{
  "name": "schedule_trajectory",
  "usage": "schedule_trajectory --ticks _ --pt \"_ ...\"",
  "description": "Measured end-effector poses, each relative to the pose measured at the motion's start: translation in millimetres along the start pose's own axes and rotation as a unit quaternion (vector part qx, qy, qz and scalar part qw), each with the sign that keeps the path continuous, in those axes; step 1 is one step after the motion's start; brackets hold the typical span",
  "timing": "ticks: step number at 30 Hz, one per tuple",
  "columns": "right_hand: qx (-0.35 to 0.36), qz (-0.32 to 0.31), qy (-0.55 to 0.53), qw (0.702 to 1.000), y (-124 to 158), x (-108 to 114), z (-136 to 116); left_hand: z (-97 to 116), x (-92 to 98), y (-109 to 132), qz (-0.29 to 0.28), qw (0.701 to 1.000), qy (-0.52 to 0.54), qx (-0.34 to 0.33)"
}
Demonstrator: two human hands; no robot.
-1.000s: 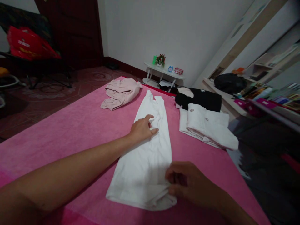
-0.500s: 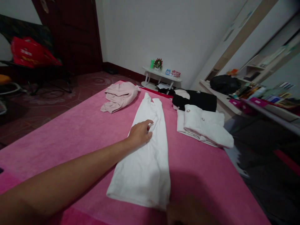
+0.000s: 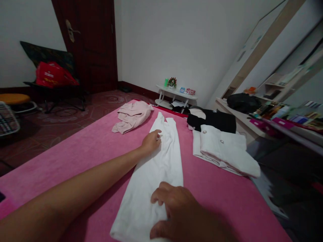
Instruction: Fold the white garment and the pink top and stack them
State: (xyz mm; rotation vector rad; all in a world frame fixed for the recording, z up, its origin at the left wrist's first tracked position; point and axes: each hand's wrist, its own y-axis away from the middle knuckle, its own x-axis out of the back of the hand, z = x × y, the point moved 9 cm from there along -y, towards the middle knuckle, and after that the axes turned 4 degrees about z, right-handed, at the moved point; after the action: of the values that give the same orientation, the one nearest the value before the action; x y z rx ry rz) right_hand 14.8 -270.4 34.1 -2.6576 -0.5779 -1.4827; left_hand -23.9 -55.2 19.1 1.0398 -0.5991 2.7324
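Right hand [image 3: 180,208] has shifted since half a second ago: from beside the near right corner of the white garment [image 3: 172,158] to over its near end. Fingers curled, thumb well apart; from where I stand, cannot tell whether they touch cloth. Left hand [image 3: 150,143] still rests on the garment's far half, fingers bent, thumb slightly apart. Garment lies lengthwise on pink bed [image 3: 101,148]; folded white clothes [image 3: 227,151] to its right

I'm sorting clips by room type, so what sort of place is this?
Probably a bedroom in a home: a broad, bed-like surface with a pink cover bears a white garment and folded white clothes, with a dark door beyond.
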Motion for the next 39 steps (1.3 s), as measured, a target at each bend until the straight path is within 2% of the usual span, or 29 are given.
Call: schedule_trajectory --ticks 3,7,11,15,17,19,22,25,28,30,34,39 --pt "-0.006 -0.014 0.022 1.000 -2 -15 4 2 -7.1 -12 -0.011 1.000 -0.017 -0.006" --pt "0.005 -0.037 -0.035 0.999 -8 -22 6 12 -8.4 -9 0.005 0.999 -0.035 -0.039" --pt "0.027 -0.026 -0.083 0.996 -14 -23 10 24 -10.9 -4 -0.019 0.992 -0.076 -0.096" --pt "0.044 -0.010 -0.087 0.995 -20 -32 17 35 -12.8 -8 -0.042 0.984 -0.105 -0.141" --pt "0.043 -0.002 -0.095 0.995 -22 -35 19 36 -13.9 -14 -0.042 0.983 -0.102 -0.146" --pt "0.043 0.002 -0.129 0.991 -22 -35 19 31 -13.3 -21 -0.029 0.989 -0.085 -0.122" --pt "-0.013 0.015 -0.235 0.972 -22 -29 26 16 -11.5 -29 0.001 0.996 -0.064 -0.059" --pt "-0.064 0.091 -0.291 0.950 -28 -6 39 5 -10.5 -29 0.018 0.997 -0.070 -0.021" --pt "-0.022 0.186 -0.208 0.960 -42 30 44 1 -4.2 -25 0.044 0.993 -0.108 -0.009" --pt "0.005 0.205 -0.135 0.969 -56 42 48 -2 2.8 -24 0.063 0.987 -0.151 -0.004" --pt "-0.011 0.222 -0.080 0.972 -74 45 67 -17 16.5 -31 0.073 0.977 -0.197 0.027" --pt "0.003 0.252 -0.084 0.964 -72 41 73 -32 22.1 -37 0.072 0.975 -0.206 0.038"
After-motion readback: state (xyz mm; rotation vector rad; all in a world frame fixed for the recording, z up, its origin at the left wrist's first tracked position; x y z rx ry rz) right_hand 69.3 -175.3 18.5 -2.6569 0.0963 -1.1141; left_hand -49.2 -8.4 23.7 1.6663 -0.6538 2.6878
